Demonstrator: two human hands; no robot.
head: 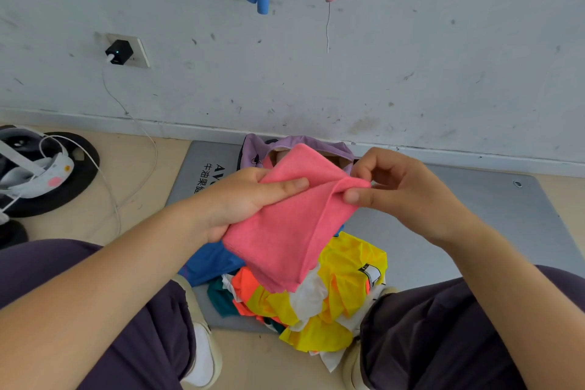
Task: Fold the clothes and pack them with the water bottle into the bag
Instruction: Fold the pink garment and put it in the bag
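A grey mat (pixel 449 231) lies on the tan floor (pixel 133 174) against the wall. On the mat sit a heap of bright clothes (pixel 332 298) and, seemingly, a purple bag (pixel 316 142), partly hidden.

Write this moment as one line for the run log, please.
step: folding pink cloth | left hand: grips it | right hand: pinches its edge | purple bag: behind | clothes pile: unfolded
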